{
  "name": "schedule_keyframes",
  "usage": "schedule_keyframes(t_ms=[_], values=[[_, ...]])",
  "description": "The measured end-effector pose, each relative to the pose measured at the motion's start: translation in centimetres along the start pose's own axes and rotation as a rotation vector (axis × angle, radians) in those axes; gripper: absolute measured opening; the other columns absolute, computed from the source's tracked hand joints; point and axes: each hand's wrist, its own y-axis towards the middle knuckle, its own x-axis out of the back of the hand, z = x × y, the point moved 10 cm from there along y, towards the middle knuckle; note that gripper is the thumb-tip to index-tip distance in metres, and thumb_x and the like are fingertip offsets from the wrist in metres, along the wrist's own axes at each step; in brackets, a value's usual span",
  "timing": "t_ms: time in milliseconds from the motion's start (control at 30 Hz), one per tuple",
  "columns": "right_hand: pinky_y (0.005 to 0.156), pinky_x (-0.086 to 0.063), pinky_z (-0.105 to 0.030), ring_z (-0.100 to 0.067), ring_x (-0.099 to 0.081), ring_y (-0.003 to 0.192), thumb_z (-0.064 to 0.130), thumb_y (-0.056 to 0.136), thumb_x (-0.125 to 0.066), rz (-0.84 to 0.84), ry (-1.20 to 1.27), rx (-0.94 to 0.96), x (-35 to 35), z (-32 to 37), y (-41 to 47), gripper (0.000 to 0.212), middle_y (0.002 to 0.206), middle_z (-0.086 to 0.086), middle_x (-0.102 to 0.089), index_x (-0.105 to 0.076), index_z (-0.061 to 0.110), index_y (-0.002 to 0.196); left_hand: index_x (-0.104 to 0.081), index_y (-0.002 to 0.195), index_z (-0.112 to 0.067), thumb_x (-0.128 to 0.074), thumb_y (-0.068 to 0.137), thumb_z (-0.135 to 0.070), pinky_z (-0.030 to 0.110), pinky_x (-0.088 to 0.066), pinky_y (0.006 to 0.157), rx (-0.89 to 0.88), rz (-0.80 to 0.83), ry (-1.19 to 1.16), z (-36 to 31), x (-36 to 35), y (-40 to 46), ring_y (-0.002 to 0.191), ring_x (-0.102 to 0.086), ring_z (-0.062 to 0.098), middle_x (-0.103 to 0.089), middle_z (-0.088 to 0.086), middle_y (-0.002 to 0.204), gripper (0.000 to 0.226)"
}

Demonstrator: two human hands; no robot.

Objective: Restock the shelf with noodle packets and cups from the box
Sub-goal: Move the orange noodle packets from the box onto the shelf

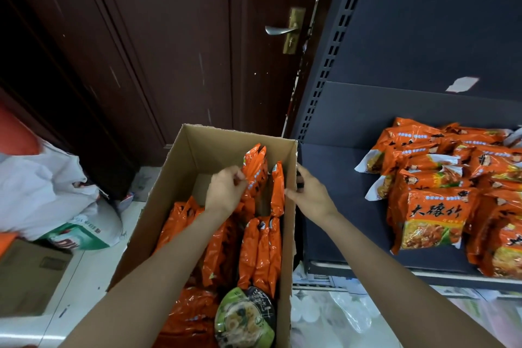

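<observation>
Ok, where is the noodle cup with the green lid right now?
In the head view the noodle cup sits at the near end of the cardboard box, against its right wall, just below the upright orange packets.

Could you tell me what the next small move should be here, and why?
Probably lift the orange noodle packets out of the cardboard box toward the shelf: the left hand already pinches them, and the right hand grips the box wall.

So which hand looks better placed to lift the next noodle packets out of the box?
The left hand: it already pinches upright orange packets inside the box. The right hand grips the box's right wall, steadying it.
</observation>
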Motion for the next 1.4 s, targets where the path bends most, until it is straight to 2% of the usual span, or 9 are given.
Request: schedule_keyframes(t_ms=[133, 267, 433, 567, 633, 867, 1067, 1200, 1400], values=[[0.096, -0.042, -0.029, -0.018, -0.049, 0.121, 0.020, 0.090, -0.061, -0.129, -0.045, 0.057, 1.0, 2.3, -0.6, 0.069, 0.130, -0.004, -0.046, -0.025, 0.029, 0.147, -0.059, 0.072, -0.021, -0.066, 0.084, -0.014, 0.036, -0.052, 0.090, -0.071, -0.049, -0.060, -2.1, 3.9, -0.9, 0.108, -0.061, 0.015, -0.068, 0.001, 0.111, 0.016], [0.106, -0.029, -0.026, -0.016, -0.037, 0.132, 0.020, 0.090, -0.062, -0.214, -0.057, 0.204, 2.3, 7.3, -1.8, 0.072, 0.143, -0.005, -0.036, -0.022, 0.027, 0.149, -0.059, 0.068, -0.022, -0.069, 0.081, -0.016, 0.040, -0.051, 0.089, -0.169, -0.095, -0.105, -5.4, 8.0, -2.4, 0.103, -0.063, 0.013, -0.069, -0.004, 0.110, 0.018], [0.089, -0.027, 0.006, -0.001, -0.039, 0.123, 0.018, 0.087, -0.065, -0.255, 0.020, 0.351, 4.2, 12.0, -4.0, 0.072, 0.144, 0.002, -0.038, -0.027, 0.027, 0.147, -0.059, 0.069, -0.021, -0.069, 0.082, -0.014, 0.035, -0.054, 0.088, -0.347, -0.049, -0.174, -11.0, 11.5, -4.9, 0.099, -0.064, 0.003, -0.065, -0.017, 0.108, 0.018], [0.107, -0.039, -0.034, -0.005, -0.041, 0.130, 0.026, 0.081, -0.072, -0.330, 0.123, 0.434, 7.2, 13.0, -6.6, 0.076, 0.141, 0.007, -0.044, -0.031, 0.030, 0.145, -0.059, 0.072, -0.014, -0.069, 0.083, -0.011, 0.032, -0.058, 0.078, -0.443, -0.015, -0.236, -15.6, 12.6, -7.5, 0.093, -0.066, 0.004, -0.064, -0.017, 0.105, 0.015], [0.103, -0.038, -0.025, -0.005, -0.040, 0.130, 0.027, 0.079, -0.074, -0.356, 0.142, 0.456, 9.1, 12.7, -8.1, 0.079, 0.141, 0.008, -0.044, -0.031, 0.030, 0.144, -0.058, 0.072, -0.012, -0.069, 0.083, -0.010, 0.030, -0.059, 0.075, -0.478, 0.003, -0.255, -17.6, 12.2, -8.8, 0.093, -0.066, 0.005, -0.063, -0.017, 0.104, 0.015], [0.094, -0.041, -0.009, -0.001, -0.048, 0.121, 0.022, 0.074, -0.078, -0.353, 0.207, 0.398, 15.9, 6.9, -13.3, 0.075, 0.131, 0.014, -0.051, -0.039, 0.027, 0.138, -0.054, 0.068, -0.014, -0.069, 0.081, -0.004, 0.019, -0.054, 0.078, -0.540, 0.165, -0.271, -23.6, 5.1, -12.4, 0.094, -0.063, -0.003, -0.065, -0.013, 0.104, 0.022], [0.108, -0.039, -0.041, -0.014, -0.043, 0.129, 0.024, 0.069, -0.082, -0.474, 0.125, 0.296, 22.8, -1.4, -17.5, 0.091, 0.141, 0.006, -0.043, -0.029, 0.037, 0.142, -0.050, 0.067, -0.021, -0.068, 0.081, -0.003, 0.020, -0.050, 0.086, -0.593, 0.296, -0.182, -28.6, -5.4, -14.8, 0.105, -0.063, 0.009, -0.066, 0.002, 0.117, 0.029], [0.104, -0.034, -0.028, -0.008, -0.037, 0.126, 0.020, 0.072, -0.080, -0.456, -0.044, 0.266, 25.8, -5.9, -18.8, 0.103, 0.138, 0.008, -0.036, -0.011, 0.051, 0.143, -0.046, 0.069, -0.023, -0.065, 0.085, -0.004, 0.007, -0.043, 0.082, -0.615, 0.384, -0.062, -30.9, -12.2, -15.6, 0.118, -0.055, 0.009, -0.063, 0.007, 0.122, 0.031], [0.083, -0.045, -0.008, -0.012, -0.051, 0.096, 0.011, 0.077, -0.076, -0.361, -0.222, 0.165, 27.5, -11.3, -17.7, 0.062, 0.123, -0.004, -0.039, -0.045, 0.026, 0.129, -0.044, 0.071, -0.023, -0.060, 0.088, -0.002, 0.028, -0.049, 0.093, -0.615, 0.463, 0.039, -32.5, -19.2, -15.6, 0.119, -0.055, 0.011, -0.063, -0.001, 0.106, 0.032]])
